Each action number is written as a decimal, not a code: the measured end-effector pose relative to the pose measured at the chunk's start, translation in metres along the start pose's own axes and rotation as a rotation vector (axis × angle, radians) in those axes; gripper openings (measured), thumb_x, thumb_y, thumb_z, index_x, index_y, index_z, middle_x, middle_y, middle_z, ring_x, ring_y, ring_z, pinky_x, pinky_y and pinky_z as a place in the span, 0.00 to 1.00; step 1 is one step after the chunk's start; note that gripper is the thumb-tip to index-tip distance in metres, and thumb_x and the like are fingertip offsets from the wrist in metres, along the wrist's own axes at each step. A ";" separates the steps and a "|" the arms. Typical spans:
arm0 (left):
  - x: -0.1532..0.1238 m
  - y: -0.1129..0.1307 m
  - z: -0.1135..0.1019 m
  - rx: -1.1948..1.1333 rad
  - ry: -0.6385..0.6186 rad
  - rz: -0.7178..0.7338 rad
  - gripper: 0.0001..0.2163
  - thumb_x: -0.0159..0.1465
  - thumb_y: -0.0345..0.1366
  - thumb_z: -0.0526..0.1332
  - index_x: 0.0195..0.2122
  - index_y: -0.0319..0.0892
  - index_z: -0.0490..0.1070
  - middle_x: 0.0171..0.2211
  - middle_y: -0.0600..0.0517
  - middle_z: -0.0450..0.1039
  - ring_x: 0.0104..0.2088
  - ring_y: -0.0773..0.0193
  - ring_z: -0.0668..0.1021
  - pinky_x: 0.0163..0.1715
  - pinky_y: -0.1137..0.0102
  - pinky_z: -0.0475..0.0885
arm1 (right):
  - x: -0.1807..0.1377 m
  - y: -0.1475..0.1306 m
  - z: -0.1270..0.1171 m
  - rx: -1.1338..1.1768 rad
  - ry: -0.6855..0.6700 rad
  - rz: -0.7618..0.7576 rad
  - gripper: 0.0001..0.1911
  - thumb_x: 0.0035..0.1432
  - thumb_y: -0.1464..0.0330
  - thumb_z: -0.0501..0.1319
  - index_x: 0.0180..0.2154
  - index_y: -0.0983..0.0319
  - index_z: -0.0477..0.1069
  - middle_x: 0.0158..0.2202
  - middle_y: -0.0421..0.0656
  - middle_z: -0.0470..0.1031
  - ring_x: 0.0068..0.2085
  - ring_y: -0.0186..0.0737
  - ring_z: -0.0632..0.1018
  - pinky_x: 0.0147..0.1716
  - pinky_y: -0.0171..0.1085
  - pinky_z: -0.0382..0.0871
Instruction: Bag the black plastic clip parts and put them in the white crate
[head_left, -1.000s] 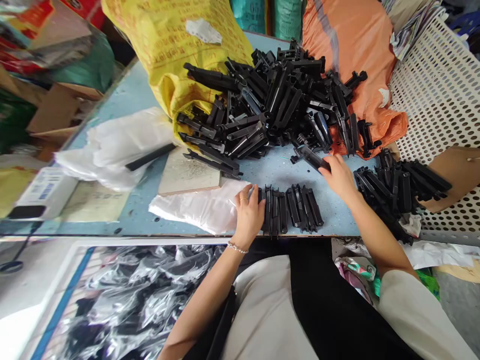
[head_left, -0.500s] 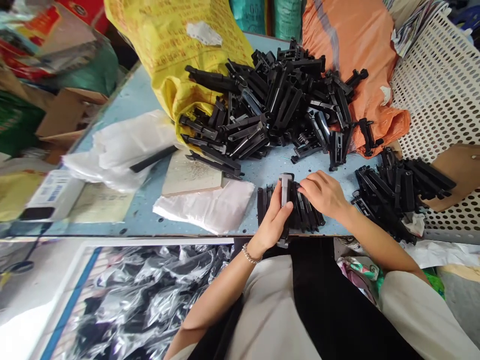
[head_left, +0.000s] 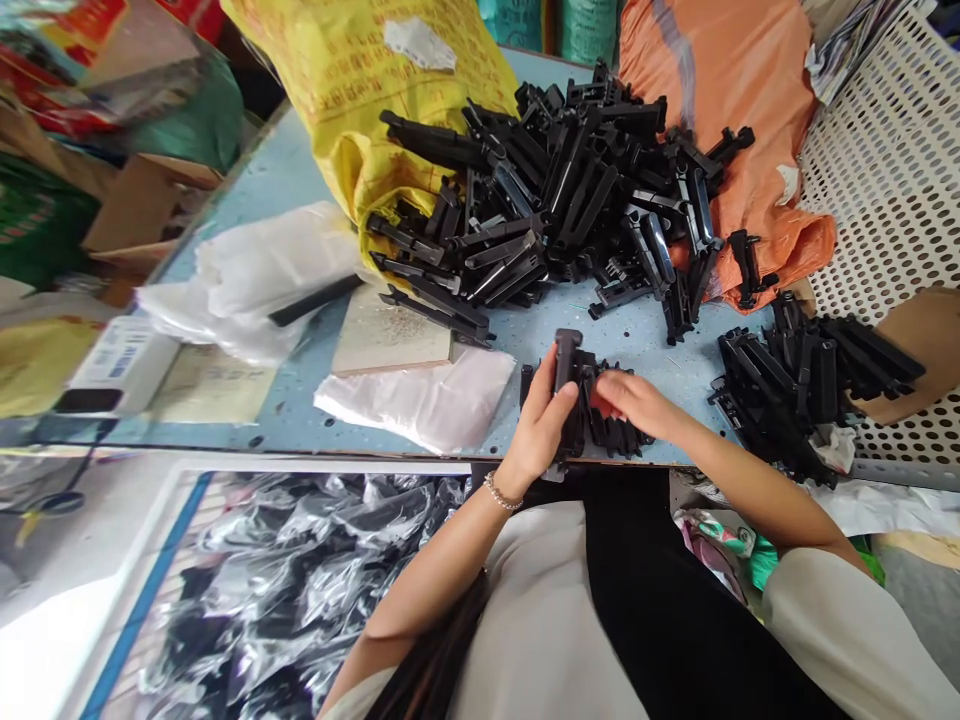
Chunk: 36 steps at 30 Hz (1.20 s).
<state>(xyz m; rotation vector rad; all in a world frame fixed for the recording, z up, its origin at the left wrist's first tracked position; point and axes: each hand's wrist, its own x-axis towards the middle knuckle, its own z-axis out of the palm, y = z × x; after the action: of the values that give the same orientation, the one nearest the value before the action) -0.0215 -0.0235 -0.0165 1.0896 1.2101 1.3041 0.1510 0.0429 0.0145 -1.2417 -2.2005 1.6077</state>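
My left hand is wrapped round a long black plastic part, held upright near the table's front edge. Just to the right, my right hand has its fingers curled together beside that part; whether anything small sits in them is hidden. Below both hands, a row of similar black parts lies side by side on the table. A large heap of black parts spreads behind them. At the right, a smaller stack of black parts lies next to my right forearm.
A yellow sack and an orange sack flank the heap. White plastic bags and a flat board lie to the left on the blue table. A perforated white basket stands at the right. Wrapped black items are below the table.
The held part has turned in my left hand, so its shiny grey face no longer shows. My right hand has moved slightly down, away from the part's top. The whole view has shifted a little.
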 end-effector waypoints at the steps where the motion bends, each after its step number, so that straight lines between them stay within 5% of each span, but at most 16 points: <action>1: 0.002 0.000 -0.001 -0.055 0.036 -0.028 0.32 0.70 0.49 0.57 0.71 0.45 0.54 0.71 0.47 0.56 0.71 0.54 0.58 0.71 0.61 0.52 | -0.006 -0.001 0.005 -0.175 0.012 -0.083 0.33 0.62 0.42 0.45 0.37 0.65 0.68 0.31 0.42 0.72 0.31 0.26 0.69 0.32 0.30 0.60; 4: 0.008 0.003 -0.004 -0.131 0.096 -0.078 0.30 0.68 0.48 0.59 0.69 0.44 0.59 0.69 0.48 0.59 0.71 0.55 0.59 0.71 0.62 0.52 | -0.020 0.000 0.020 -0.706 0.097 -0.428 0.23 0.64 0.51 0.52 0.38 0.63 0.71 0.35 0.44 0.74 0.36 0.28 0.68 0.36 0.32 0.56; 7: 0.007 0.007 -0.003 -0.185 0.092 -0.139 0.27 0.69 0.47 0.58 0.67 0.43 0.62 0.68 0.48 0.61 0.69 0.54 0.62 0.70 0.60 0.56 | -0.022 0.004 0.033 -0.906 0.131 -0.621 0.18 0.67 0.59 0.50 0.36 0.63 0.72 0.32 0.43 0.73 0.35 0.29 0.66 0.35 0.34 0.52; 13: -0.004 0.003 -0.001 -0.086 0.125 -0.014 0.30 0.68 0.47 0.60 0.69 0.46 0.59 0.72 0.51 0.54 0.73 0.55 0.54 0.72 0.61 0.50 | -0.013 0.003 0.029 -0.643 -0.143 -0.319 0.26 0.67 0.53 0.45 0.34 0.64 0.72 0.30 0.40 0.74 0.30 0.23 0.67 0.32 0.29 0.53; 15: -0.007 0.003 -0.005 -0.108 0.103 -0.045 0.30 0.68 0.47 0.60 0.69 0.46 0.58 0.71 0.50 0.55 0.72 0.54 0.55 0.72 0.60 0.50 | -0.011 -0.002 0.016 -0.693 -0.087 -0.351 0.25 0.66 0.52 0.47 0.35 0.64 0.72 0.32 0.41 0.74 0.32 0.25 0.68 0.33 0.29 0.54; 19: -0.007 0.005 -0.013 -0.235 -0.006 -0.219 0.28 0.67 0.48 0.61 0.66 0.44 0.64 0.66 0.48 0.65 0.68 0.52 0.65 0.69 0.57 0.58 | -0.004 -0.012 -0.015 -0.980 0.312 -0.504 0.19 0.67 0.57 0.49 0.41 0.63 0.71 0.37 0.46 0.73 0.37 0.31 0.67 0.36 0.35 0.55; 25: -0.012 -0.007 -0.014 -0.216 -0.118 -0.332 0.20 0.65 0.49 0.63 0.50 0.40 0.78 0.44 0.45 0.81 0.52 0.47 0.79 0.53 0.56 0.76 | -0.005 -0.008 -0.027 -1.160 0.129 -0.675 0.15 0.68 0.69 0.45 0.39 0.63 0.70 0.29 0.45 0.69 0.33 0.31 0.61 0.31 0.39 0.45; 28: -0.025 -0.014 -0.009 -0.198 -0.153 -0.362 0.22 0.66 0.50 0.61 0.53 0.39 0.77 0.48 0.43 0.80 0.54 0.46 0.78 0.54 0.53 0.75 | -0.010 -0.001 -0.018 -0.983 0.020 -0.567 0.18 0.68 0.65 0.46 0.34 0.65 0.70 0.28 0.46 0.69 0.31 0.30 0.59 0.31 0.38 0.43; 31: -0.044 -0.022 -0.001 -0.059 -0.112 -0.322 0.28 0.68 0.50 0.58 0.65 0.39 0.66 0.64 0.41 0.67 0.66 0.46 0.67 0.67 0.51 0.61 | -0.010 0.004 -0.001 -0.517 -0.011 -0.226 0.25 0.66 0.53 0.48 0.29 0.66 0.67 0.27 0.44 0.67 0.29 0.26 0.57 0.30 0.34 0.44; 33: -0.057 -0.026 0.002 0.169 -0.067 -0.164 0.33 0.70 0.48 0.56 0.71 0.38 0.54 0.71 0.40 0.54 0.71 0.47 0.58 0.70 0.50 0.53 | -0.007 0.005 0.011 -0.184 -0.025 0.000 0.31 0.65 0.46 0.43 0.30 0.66 0.65 0.24 0.41 0.63 0.26 0.23 0.57 0.27 0.30 0.47; 36: -0.067 -0.029 -0.005 0.452 -0.084 0.100 0.35 0.71 0.45 0.55 0.74 0.38 0.42 0.73 0.37 0.47 0.71 0.46 0.56 0.69 0.50 0.55 | -0.002 0.005 0.020 0.187 -0.188 0.197 0.37 0.62 0.41 0.36 0.35 0.65 0.65 0.21 0.35 0.56 0.21 0.23 0.55 0.22 0.29 0.51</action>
<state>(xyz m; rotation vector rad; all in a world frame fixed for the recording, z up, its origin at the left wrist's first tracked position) -0.0186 -0.0905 -0.0446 1.5273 1.4406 1.0683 0.1441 0.0281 0.0024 -1.3367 -2.0220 2.0311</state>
